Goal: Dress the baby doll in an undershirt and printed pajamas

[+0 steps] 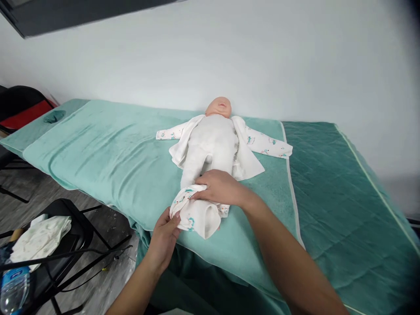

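Note:
A baby doll (213,135) with a white cloth body lies on its back, its head towards the wall. It wears an open white printed jacket (251,164), with both sleeves spread out to the sides. Around the doll's lower legs are bunched white baby pants (193,214) with a coloured print. My left hand (166,238) pinches the near left edge of the pants. My right hand (218,187) lies over the doll's lower legs, its fingers closed on the upper edge of the pants. The doll's feet are hidden in the cloth.
The doll lies on a long bed with a light green cover (108,144); a darker green cover (337,183) spreads at the right. A white wall (262,52) stands behind. At the lower left, a black chair (70,232) holds folded cloth (42,238), near a plastic bottle (15,288).

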Tool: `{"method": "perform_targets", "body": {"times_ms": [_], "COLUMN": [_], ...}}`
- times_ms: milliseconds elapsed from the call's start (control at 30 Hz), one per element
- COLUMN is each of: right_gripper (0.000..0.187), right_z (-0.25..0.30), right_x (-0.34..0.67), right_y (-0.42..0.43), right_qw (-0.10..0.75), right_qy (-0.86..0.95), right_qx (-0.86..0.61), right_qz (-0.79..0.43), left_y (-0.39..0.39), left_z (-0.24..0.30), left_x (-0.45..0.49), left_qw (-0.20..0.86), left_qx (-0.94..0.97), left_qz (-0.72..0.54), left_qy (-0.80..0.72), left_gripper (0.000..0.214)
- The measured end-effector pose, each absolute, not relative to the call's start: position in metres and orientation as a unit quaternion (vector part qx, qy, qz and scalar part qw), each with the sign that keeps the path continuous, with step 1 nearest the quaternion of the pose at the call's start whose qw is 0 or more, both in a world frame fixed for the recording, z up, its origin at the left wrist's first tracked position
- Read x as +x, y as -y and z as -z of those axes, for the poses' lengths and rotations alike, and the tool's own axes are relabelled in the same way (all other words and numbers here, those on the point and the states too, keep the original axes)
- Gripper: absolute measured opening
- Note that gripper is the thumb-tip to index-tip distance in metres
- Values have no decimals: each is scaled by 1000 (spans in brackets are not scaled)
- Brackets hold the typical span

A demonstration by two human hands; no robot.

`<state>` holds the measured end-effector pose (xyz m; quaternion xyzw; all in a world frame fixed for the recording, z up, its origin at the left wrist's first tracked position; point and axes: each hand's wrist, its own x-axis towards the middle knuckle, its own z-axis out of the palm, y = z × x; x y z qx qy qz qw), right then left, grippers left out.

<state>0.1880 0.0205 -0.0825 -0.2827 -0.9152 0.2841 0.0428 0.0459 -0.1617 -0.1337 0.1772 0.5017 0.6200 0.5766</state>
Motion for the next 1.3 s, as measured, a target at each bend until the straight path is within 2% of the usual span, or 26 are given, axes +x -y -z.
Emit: {"method": "perform_targets", "body": {"times_ms": [200,400,567,800,967,1167,1300], "right_gripper": [44,28,29,27,37,17,13], "right_z": [74,67,68,71,72,76,77], "right_x": [196,200,199,197,196,190,186], "right_y": [-27,-30,-28,-29,-29,-22,-19], "right_qw": [71,52,53,47,37,53,84], "right_qy": [894,877,876,884,907,908,888], "right_qx": [-237,-227,-255,-256,-227,-276,-321], "right_qz": [-374,-421,-406,-387,-353,-310,-319], "left_y": [139,107,87,67,64,76,77], "left_z": [147,152,156,144,148,168,167], "left_x": [35,17,1,-9,-6,-1,3], "left_qw": [516,409,364,424,376,290,254], "left_qx": [262,333,381,386,398,421,417], "left_qz": [-625,-621,-611,-590,-584,-600,-603], "left_qy": [-525,-580,-590,-569,-599,-615,-631], "left_gripper": [33,37,34,32,30,31,33]}}
